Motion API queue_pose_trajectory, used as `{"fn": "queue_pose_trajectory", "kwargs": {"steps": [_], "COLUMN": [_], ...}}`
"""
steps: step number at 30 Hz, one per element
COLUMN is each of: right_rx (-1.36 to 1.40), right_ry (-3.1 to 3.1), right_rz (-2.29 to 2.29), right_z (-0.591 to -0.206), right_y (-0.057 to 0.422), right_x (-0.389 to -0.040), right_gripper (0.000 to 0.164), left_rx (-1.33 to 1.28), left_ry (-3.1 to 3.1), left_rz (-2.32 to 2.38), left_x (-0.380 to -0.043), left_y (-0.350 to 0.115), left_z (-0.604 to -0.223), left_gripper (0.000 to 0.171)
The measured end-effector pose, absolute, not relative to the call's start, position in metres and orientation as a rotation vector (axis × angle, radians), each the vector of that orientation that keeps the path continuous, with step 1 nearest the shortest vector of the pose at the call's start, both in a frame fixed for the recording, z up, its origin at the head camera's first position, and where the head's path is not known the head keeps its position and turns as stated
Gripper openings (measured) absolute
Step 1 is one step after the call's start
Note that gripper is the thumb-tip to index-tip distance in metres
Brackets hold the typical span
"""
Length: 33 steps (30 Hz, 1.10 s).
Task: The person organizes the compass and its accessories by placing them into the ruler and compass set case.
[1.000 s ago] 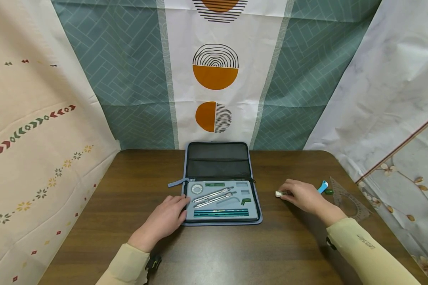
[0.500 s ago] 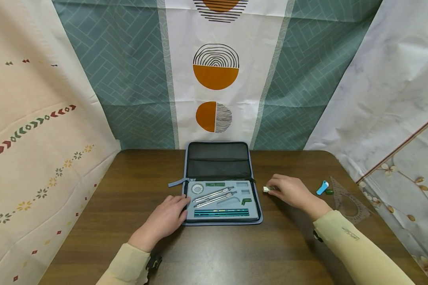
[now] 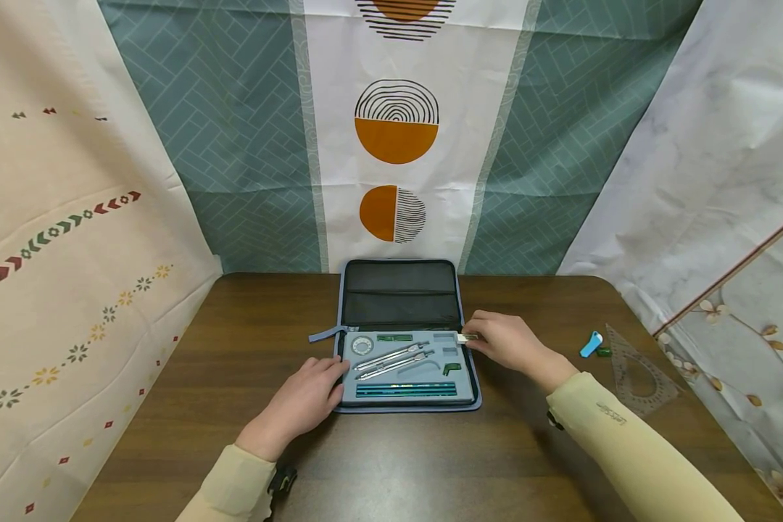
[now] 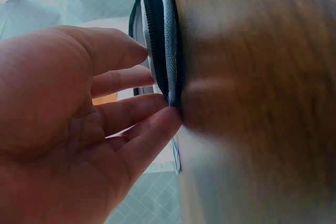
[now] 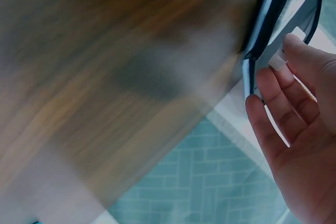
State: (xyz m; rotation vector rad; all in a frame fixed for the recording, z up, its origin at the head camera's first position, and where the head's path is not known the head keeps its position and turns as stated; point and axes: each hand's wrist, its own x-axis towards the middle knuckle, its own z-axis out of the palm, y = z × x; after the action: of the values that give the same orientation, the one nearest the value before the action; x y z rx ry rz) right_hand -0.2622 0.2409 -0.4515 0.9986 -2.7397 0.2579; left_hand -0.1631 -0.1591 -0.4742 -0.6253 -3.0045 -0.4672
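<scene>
A zippered drawing-set case (image 3: 475, 395) lies unfolded on the table, its grey tray (image 3: 404, 400) facing up. My right hand (image 3: 512, 342) pinches a small white eraser (image 3: 462, 338) between thumb and fingers at the tray's upper right corner, close to two vacant slots. In the right wrist view the eraser (image 5: 278, 60) shows pale at the fingertips. At the case's left edge rests my left hand (image 3: 303, 399), its fingers loosely extended against the zippered side (image 4: 169, 40). Two metal compasses (image 3: 391, 362), dark green pencils (image 3: 406, 390) and a white ring-shaped piece (image 3: 362, 345) sit in the tray.
On the right of the table lie a blue piece (image 3: 591, 344), a small green item (image 3: 603, 351) and a clear set square (image 3: 639, 373). The case's black mesh lid (image 3: 401, 293) stands at the back, before a hanging curtain (image 3: 254, 181).
My right hand has moved left with the eraser, from the bare table beside the case to over the tray's upper right corner. The left hand has stayed in place.
</scene>
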Motion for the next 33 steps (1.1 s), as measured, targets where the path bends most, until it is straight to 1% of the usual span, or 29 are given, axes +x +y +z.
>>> {"fn": "queue_pose_trajectory", "kwargs": {"steps": [9, 17, 33], "right_rx": [1.028, 1.04, 1.054], "right_ry": [-2.708, -2.754, -2.781], "right_rz": [0.238, 0.244, 0.166], "right_z": [-0.451, -0.449, -0.45], "right_y": [0.219, 0.206, 0.196], "right_x": [-0.269, -0.273, -0.277], "right_gripper": [0.016, 0.017, 0.017], "left_rx": [-0.638, -0.647, -0.663], "left_ry": [-2.999, -2.956, -2.95], "left_rz": [-0.463, -0.456, -0.445], "left_x": [-0.163, -0.162, -0.163], "left_y": [-0.16, -0.16, -0.16], "left_z": [-0.474, -0.474, -0.474], "left_gripper": [0.043, 0.039, 0.04]}}
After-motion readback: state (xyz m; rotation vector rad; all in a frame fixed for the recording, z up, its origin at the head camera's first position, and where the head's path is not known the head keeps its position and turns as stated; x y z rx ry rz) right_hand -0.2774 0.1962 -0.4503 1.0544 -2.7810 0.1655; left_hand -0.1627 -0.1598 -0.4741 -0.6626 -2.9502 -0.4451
